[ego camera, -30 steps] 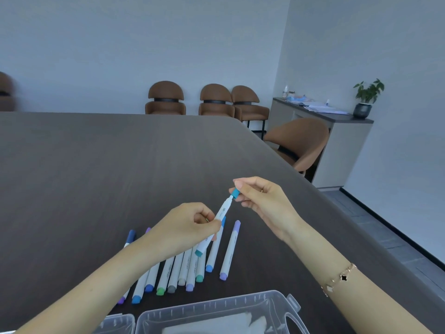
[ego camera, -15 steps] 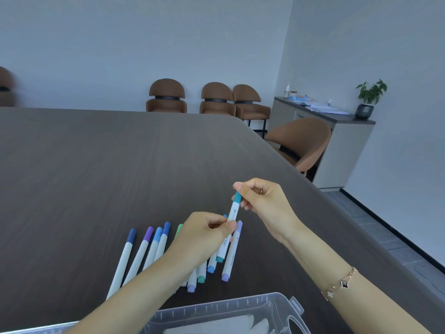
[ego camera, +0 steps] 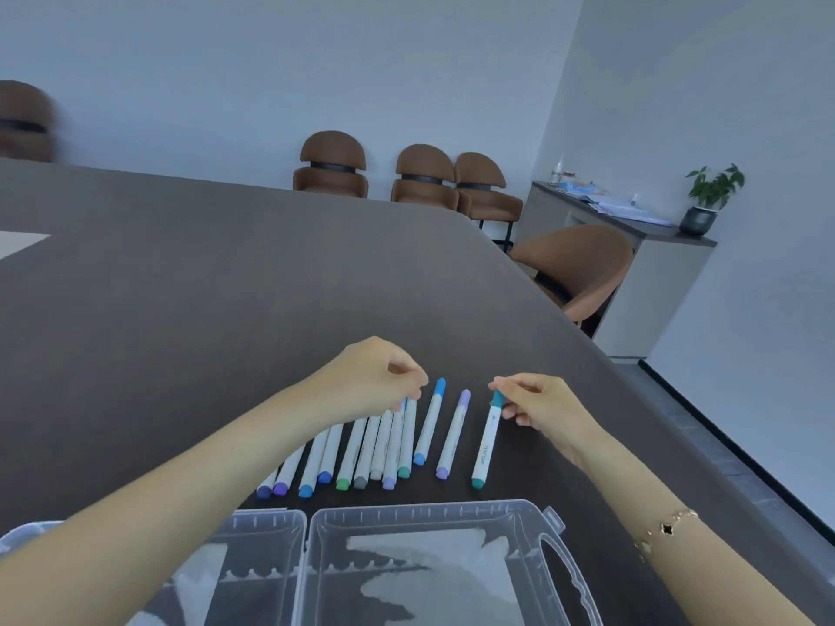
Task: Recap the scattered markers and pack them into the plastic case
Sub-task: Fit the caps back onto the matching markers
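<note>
Right hand (ego camera: 540,406): pinches far cap of white teal-capped marker (ego camera: 486,440).
Left hand (ego camera: 377,377): fingers curled over row of white markers (ego camera: 375,449); grip unclear.
Clear plastic case (ego camera: 433,517): open.

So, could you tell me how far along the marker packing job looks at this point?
Done: the markers lying in a row on the table show caps on the ends in view. In hand: the right hand pinches the teal marker at the row's right end; the left hand touches the row. Left: the open plastic case holds no markers yet.
</note>
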`<state>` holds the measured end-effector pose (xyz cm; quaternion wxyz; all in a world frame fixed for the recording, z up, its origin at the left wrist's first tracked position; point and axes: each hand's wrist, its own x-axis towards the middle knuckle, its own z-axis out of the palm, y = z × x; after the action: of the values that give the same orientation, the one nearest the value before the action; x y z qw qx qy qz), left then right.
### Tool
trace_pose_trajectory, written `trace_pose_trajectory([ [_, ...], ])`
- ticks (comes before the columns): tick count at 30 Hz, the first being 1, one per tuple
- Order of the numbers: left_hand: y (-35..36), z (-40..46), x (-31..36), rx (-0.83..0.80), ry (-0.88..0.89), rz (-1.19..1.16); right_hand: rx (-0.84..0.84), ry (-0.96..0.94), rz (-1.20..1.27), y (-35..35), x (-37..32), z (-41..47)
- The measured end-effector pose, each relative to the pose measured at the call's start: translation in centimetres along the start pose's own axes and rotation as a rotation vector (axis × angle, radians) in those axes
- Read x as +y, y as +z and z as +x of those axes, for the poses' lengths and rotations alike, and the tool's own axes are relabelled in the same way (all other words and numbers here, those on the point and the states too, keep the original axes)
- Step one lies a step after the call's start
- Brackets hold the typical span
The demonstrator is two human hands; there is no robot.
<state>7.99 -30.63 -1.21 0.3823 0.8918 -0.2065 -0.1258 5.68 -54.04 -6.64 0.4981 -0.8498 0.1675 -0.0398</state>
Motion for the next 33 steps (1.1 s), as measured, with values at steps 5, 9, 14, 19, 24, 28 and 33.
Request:
trace_pose_trajectory([
  [5,-3.2,-2.9,-0.4,0.034,0.016,-0.019,0.060,-0.024,-0.177,0.2,-1.9,-1.4],
  [9,-6.2,-6.4,-0.9,0.062,0.000,-0.052,0.056,-0.011,-0.216,0.1,-4.8,-3.7],
  [14,-10.1,-12.9,-3.1,0.139,-0.045,-0.129,-0.030,-0.094,-0.300,2.5,-9.8,-8.7],
  [19,-13.6,-20.5,-7.0,0.171,-0.107,-0.102,-0.136,-0.250,-0.312,8.1,-14.8,-14.9],
  [24,-17.2,-27.2,-11.4,0.304,-0.160,-0.135,-0.264,-0.374,-0.302,15.1,-18.3,-20.1],
  [28,-18.8,-31.2,-14.8,0.366,-0.197,-0.137,-0.329,-0.402,-0.268,20.3,-19.7,-23.2],
  [33,-21.6,-33.4,-18.1,0.430,-0.223,-0.164,-0.402,-0.406,-0.265,25.4,-20.0,-26.0],
])
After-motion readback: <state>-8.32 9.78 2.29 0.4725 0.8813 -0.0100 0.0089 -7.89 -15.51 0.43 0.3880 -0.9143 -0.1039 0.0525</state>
